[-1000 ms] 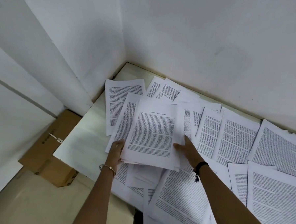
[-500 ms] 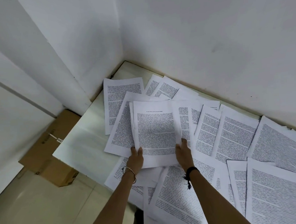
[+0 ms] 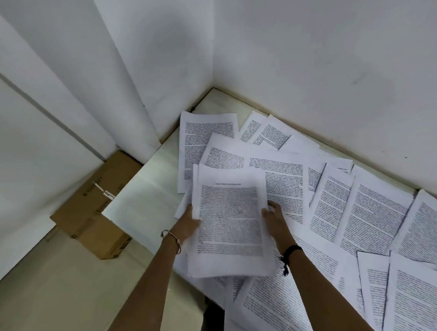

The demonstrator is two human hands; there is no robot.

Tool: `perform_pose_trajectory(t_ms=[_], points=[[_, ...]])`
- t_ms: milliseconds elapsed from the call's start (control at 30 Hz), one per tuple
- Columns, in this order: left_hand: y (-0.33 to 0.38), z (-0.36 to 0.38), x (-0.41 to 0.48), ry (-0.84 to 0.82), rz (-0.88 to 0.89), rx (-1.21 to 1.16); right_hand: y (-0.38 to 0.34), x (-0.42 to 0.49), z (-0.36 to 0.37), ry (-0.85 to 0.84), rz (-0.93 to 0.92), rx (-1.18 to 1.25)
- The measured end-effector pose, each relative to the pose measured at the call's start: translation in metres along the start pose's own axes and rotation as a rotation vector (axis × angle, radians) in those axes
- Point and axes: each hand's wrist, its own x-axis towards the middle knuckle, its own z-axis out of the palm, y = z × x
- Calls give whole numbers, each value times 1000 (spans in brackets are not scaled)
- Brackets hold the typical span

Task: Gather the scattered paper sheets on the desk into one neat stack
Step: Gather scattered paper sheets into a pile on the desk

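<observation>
Both hands held a small stack of printed sheets (image 3: 230, 223) by its long sides: the left hand (image 3: 187, 224) gripped the left edge with its fingers tucked behind the paper, and the right hand (image 3: 274, 218) curled round the right edge. The stack was blurred and sat over other pages near the counter's left front. Loose sheets (image 3: 371, 213) lay overlapping across the rest of the counter (image 3: 148, 202), up to the white wall (image 3: 333, 58). A cardboard box (image 3: 98, 212) stood on the floor beside the counter's left end.
</observation>
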Motion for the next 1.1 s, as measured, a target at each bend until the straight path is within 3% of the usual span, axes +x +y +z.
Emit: perform_pose_trajectory(t_ms=[167, 233, 333, 467, 533, 667, 800, 933, 1000, 1100], points=[[-5, -5, 4, 213, -118, -169, -15, 17, 19, 135, -57, -136], [2, -5, 9, 234, -88, -81, -22, 21, 22, 177, -84, -177], [16, -5, 22, 238, -28, 23, -30, 28, 29, 87, -170, -229], [29, -6, 38, 292, -3, 68, -34, 42, 29, 216, -134, -202], [32, -3, 43, 258, -22, 141, -34, 39, 32, 115, -182, -242], [36, 3, 44, 248, -23, 221, -35, 39, 33, 231, -255, -128], [32, 2, 38, 249, 65, 183, -37, 35, 35, 129, -237, -160], [18, -4, 15, 327, -12, -98, -41, 41, 46, 294, -108, 258], [3, -14, 6, 253, -24, -39, -48, 38, 59, 288, -83, 384], [-8, -47, -3, 358, -28, 68, -59, 25, 83, 195, -124, 118]])
